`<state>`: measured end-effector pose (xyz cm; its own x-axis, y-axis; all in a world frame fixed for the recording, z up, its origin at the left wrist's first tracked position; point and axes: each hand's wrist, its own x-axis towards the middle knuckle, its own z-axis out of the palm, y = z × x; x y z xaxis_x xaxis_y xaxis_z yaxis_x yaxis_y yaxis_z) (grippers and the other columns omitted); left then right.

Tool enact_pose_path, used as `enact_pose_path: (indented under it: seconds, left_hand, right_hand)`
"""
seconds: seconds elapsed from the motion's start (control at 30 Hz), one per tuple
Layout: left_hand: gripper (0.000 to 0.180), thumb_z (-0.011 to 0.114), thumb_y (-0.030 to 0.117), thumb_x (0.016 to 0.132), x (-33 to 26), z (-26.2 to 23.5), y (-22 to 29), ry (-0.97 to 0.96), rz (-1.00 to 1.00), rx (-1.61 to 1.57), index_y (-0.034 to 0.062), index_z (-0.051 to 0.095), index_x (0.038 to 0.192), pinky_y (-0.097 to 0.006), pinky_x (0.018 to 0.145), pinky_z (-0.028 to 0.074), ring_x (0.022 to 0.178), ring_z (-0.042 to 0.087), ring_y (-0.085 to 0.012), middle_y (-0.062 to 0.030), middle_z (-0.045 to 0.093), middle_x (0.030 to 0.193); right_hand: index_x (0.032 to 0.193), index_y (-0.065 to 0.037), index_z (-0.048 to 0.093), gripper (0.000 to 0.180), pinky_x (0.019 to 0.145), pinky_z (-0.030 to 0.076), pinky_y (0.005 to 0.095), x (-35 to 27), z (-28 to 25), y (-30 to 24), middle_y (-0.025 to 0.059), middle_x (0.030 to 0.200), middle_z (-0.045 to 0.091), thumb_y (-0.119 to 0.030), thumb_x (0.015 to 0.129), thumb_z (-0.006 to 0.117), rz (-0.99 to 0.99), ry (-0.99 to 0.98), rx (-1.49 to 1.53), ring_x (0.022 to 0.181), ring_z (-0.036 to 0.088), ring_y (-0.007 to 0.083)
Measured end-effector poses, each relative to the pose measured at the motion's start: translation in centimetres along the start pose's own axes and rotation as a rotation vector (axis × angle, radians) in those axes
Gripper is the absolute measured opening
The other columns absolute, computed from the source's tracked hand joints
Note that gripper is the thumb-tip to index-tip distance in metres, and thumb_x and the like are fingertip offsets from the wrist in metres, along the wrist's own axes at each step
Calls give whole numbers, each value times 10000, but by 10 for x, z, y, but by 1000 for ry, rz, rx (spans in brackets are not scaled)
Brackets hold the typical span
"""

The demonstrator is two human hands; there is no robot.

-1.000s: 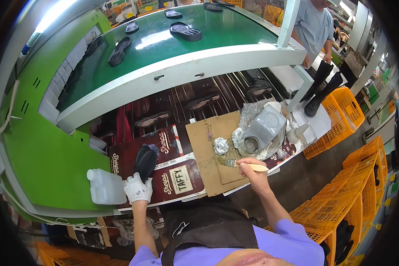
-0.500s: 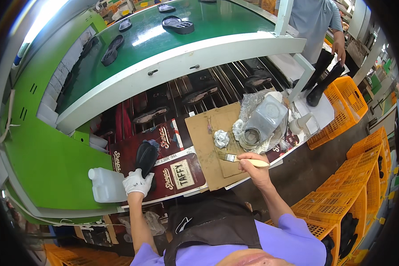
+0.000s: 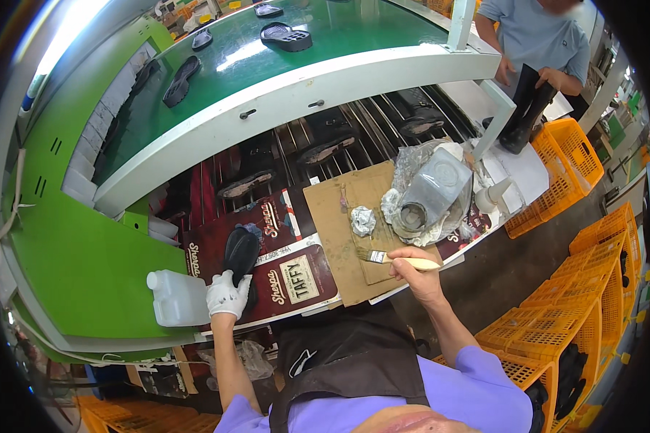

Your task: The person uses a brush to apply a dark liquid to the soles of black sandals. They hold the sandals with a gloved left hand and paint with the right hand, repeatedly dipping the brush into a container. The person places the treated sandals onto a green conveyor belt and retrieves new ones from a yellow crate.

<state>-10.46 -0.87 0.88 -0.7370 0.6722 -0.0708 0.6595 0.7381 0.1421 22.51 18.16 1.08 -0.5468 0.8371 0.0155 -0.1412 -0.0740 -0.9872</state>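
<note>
My left hand [image 3: 228,296], in a white glove, is closed around the heel end of a black shoe sole [image 3: 240,249] at the left of the table. The toe end of the sole points away from me, beside a small blue-grey crumpled cloth [image 3: 253,232]. Bare, my right hand [image 3: 416,277] grips a flat paintbrush [image 3: 426,264] by its pale handle. The bristles point left, over or on a stained piece of cardboard [image 3: 332,249]; whether they touch it I cannot tell. A crumpled white ball [image 3: 362,221] sits just beyond the bristles.
A white plastic jug [image 3: 180,299] stands left of my gloved hand. A cut-open clear container [image 3: 437,186] lies on plastic wrap, near a squeeze bottle [image 3: 492,195]. Beyond, soles ride a green conveyor [image 3: 361,29] above boots on rollers. Another person handles a black boot [image 3: 520,119] beside orange crates [image 3: 556,202].
The other person at the far right has leaned further into view and shifted the black boots. Both my hands keep nearly the same place, the left on the sole, the right on the paintbrush.
</note>
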Motion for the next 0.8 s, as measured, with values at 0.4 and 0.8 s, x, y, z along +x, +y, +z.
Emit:
enact_pose_path:
  seconds: [0.4,0.8]
  left_hand:
    - [480,597,444,807,-4,6,2,65,2,54,19,601,1030,-458,743,484,841,603,-391,-218,591,936]
    - [471,556,457,834,-2,9,1,83,-19,52,29,606,1024,-460,748,481,851,600,-394,-220,590,939]
  right_hand:
    - [974,22,637,195,566,459,201,-10,-1,8,51,720,634,-133,858,614,41,46,-20,625,571,75]
    - [963,20,646,194,570,451,203,-1,-1,-5,43,712,624,-135,849,623,-20,78,-100,620,563,73]
